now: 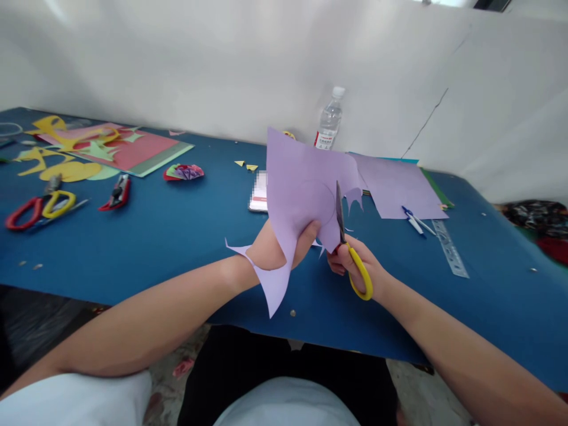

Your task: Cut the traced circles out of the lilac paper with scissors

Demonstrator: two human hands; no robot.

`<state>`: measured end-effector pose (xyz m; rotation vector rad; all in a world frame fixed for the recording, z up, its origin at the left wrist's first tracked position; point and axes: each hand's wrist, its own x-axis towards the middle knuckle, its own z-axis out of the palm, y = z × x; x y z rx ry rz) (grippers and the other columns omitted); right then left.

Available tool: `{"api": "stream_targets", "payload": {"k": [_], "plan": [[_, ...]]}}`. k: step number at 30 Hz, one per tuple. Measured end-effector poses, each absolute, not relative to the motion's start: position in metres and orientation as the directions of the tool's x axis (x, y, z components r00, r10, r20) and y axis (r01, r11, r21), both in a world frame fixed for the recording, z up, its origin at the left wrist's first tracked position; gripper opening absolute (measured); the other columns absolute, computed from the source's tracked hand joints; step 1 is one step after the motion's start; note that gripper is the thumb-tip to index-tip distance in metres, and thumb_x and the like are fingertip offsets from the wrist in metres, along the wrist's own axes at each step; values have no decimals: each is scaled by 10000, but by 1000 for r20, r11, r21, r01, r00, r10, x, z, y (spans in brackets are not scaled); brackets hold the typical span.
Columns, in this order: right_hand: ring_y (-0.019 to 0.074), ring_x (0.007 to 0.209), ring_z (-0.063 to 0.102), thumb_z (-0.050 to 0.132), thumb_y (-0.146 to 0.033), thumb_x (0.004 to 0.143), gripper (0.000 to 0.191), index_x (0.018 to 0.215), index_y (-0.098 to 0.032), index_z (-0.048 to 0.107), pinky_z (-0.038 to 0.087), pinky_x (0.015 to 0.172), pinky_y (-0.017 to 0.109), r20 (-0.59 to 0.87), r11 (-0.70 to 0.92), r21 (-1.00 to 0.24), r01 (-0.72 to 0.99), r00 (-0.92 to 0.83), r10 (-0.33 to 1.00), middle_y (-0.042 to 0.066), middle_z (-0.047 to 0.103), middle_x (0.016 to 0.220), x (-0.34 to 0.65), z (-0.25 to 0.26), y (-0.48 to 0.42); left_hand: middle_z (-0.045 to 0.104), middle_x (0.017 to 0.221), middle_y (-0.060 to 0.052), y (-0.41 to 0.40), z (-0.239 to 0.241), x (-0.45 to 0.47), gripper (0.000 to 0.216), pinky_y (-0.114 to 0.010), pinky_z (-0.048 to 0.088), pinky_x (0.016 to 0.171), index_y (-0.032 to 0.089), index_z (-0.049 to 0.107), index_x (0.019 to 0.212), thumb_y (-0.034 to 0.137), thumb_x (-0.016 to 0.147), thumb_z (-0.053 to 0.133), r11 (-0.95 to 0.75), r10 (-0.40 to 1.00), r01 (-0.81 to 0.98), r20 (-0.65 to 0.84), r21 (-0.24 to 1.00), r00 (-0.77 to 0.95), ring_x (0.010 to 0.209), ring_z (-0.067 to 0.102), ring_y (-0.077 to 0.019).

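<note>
The purple paper sheet [297,183] is held up above the blue table [213,236], just far of the left hand [306,239] and left of the right hand [346,259]. The left thumb presses its near face, the fingers hidden behind; a cut-out strip loops around that wrist. The right hand grips the yellow-handled scissors [341,222], blades at the sheet's right edge, beside a drawn curved line. Farther right lie another purple sheet [406,189] and a clear ruler [449,248].
</note>
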<state>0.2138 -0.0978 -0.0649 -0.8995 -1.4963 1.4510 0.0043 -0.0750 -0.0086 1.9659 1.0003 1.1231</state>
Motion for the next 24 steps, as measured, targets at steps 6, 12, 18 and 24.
{"api": "stream_targets", "payload": {"k": [6,12,18,24], "plan": [[119,537,291,641,-732,932,520,841,-249,472,276,487,288,88,69,-996,-61,-397,914,-72,348,640,215,-65,-98,788,1181,-57,-75,-11,3,289,-431,595,1092,277,679,1179,400,919,650,-441,881,289,349,850,319,1174,733,-285],[116,527,308,645,-753,915,540,837,-246,476,277,486,285,71,56,-997,-50,-389,918,-73,353,638,213,-62,-98,775,1216,-59,-72,-15,3,298,-425,595,1085,270,658,1231,350,945,635,-501,849,274,406,821,337,1184,727,-269],[111,511,319,652,-781,889,565,828,-245,482,281,476,277,70,54,-997,-52,-379,923,-74,360,637,212,-59,-99,799,1072,-61,-72,-17,3,214,-435,628,1022,261,684,1133,389,990,588,-517,846,329,411,790,339,1093,756,-276],[111,516,314,655,-771,896,562,805,-245,479,286,473,276,81,61,-996,-66,-378,922,-75,357,636,211,-59,-98,795,1172,-55,-73,-14,5,266,-411,623,1057,273,664,1197,400,970,611,-520,847,334,422,786,325,1154,750,-259]]}}
